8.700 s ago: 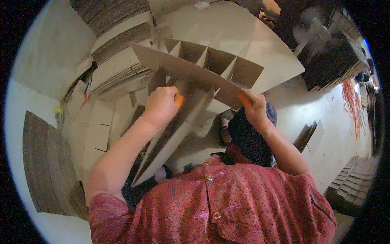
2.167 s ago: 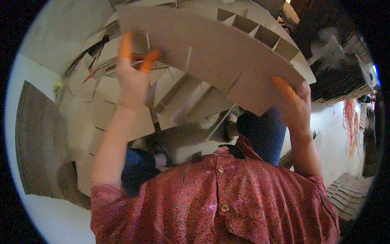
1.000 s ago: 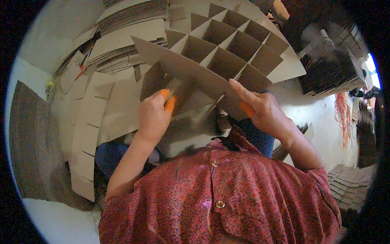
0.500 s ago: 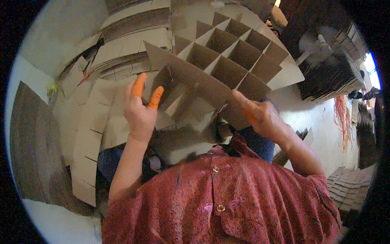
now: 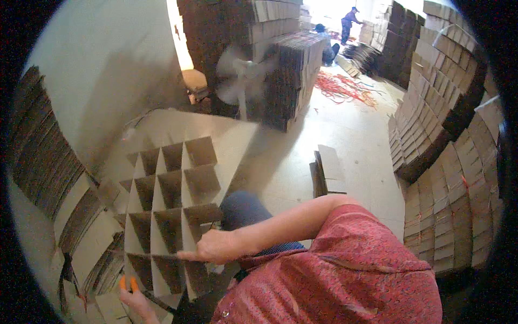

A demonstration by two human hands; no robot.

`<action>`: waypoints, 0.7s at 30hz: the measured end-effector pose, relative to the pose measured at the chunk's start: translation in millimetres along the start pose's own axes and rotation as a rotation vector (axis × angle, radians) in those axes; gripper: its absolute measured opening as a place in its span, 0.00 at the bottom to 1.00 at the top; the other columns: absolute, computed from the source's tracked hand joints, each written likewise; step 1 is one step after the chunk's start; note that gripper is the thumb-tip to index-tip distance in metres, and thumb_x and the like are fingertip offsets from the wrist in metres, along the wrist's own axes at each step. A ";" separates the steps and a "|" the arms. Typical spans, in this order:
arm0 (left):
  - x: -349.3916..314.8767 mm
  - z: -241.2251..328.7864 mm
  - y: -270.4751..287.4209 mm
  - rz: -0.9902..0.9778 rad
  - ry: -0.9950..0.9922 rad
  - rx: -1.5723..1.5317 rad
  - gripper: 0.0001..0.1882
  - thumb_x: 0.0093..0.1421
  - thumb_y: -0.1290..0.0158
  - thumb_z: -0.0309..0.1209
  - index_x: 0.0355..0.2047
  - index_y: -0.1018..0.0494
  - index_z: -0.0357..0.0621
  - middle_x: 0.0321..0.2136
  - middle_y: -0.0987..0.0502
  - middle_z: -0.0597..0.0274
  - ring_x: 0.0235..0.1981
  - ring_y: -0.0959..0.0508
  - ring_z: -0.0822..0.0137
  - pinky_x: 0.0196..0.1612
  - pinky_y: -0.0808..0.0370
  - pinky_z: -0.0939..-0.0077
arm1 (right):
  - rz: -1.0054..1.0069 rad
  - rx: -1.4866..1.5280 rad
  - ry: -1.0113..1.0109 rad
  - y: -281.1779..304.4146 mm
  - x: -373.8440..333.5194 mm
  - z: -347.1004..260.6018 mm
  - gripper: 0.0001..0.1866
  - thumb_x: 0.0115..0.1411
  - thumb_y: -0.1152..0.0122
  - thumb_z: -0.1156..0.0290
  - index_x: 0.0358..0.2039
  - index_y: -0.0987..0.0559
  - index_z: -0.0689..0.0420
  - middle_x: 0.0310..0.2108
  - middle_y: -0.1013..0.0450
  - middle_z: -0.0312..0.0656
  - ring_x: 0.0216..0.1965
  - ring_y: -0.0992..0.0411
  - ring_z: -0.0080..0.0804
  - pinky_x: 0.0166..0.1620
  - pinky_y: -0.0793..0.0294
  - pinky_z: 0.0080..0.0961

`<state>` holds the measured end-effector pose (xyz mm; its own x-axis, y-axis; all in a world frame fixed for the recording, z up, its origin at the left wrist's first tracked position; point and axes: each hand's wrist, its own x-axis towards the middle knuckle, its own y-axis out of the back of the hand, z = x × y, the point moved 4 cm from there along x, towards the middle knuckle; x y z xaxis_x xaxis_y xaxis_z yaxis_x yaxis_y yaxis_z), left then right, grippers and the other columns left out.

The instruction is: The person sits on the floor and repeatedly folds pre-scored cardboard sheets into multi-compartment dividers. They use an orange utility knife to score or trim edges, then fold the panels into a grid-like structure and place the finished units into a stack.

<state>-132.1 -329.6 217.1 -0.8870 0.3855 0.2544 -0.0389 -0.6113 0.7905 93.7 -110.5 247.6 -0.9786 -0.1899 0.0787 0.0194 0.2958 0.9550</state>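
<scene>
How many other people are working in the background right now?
2. One person stands at the far top of the room beside the tall cardboard stacks; another person crouches on the floor just left of and below them. More may be hidden behind the stacks.

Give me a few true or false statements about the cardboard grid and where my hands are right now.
1. The right hand rests on the cardboard divider grid. True.
2. The left hand has orange fingertip covers. True.
3. The grid lies folded flat. False: its cells stand open.
4. A fan stands beyond the grid. True.
5. The left hand is at the grid's far edge. False: it is at the near, lower edge.
</scene>
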 end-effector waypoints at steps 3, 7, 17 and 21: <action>-4.0 23.2 2.2 0.069 -0.084 -0.266 0.15 0.63 0.56 0.25 0.49 0.31 0.34 0.42 0.25 0.46 0.42 0.24 0.55 0.44 0.26 0.68 | 0.065 -0.032 -0.047 -2.1 -10.0 2.2 0.37 0.51 0.45 0.69 0.62 0.46 0.58 0.26 0.28 0.53 0.24 0.28 0.50 0.26 0.28 0.42; 4.8 -72.1 -10.1 0.163 -0.274 -0.404 0.16 0.65 0.58 0.27 0.51 0.32 0.36 0.44 0.26 0.50 0.40 0.24 0.59 0.44 0.26 0.70 | 0.824 -0.101 -0.198 50.7 -2.8 22.4 0.40 0.51 0.40 0.50 0.58 0.41 0.60 0.41 0.31 0.56 0.34 0.30 0.56 0.37 0.29 0.44; -73.1 112.5 -99.7 -0.590 -0.053 -1.271 0.44 0.60 0.75 0.64 0.65 0.59 0.43 0.63 0.51 0.50 0.63 0.48 0.55 0.63 0.51 0.61 | 0.261 0.696 -0.549 4.7 32.0 39.8 0.48 0.49 0.38 0.48 0.57 0.49 0.71 0.43 0.32 0.66 0.47 0.31 0.53 0.47 0.31 0.37; -86.3 144.4 -109.1 -0.718 -0.141 -1.359 0.43 0.61 0.73 0.63 0.65 0.57 0.42 0.63 0.50 0.49 0.63 0.47 0.56 0.63 0.50 0.60 | 0.399 0.958 -0.489 25.4 17.0 37.8 0.34 0.51 0.48 0.77 0.58 0.46 0.68 0.46 0.31 0.60 0.49 0.32 0.47 0.50 0.33 0.33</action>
<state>15.1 -196.4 189.4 -0.4523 0.8763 0.1660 -0.8695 -0.3919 -0.3008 69.8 -70.9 262.4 -0.9167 0.3996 0.0078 0.3876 0.8842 0.2607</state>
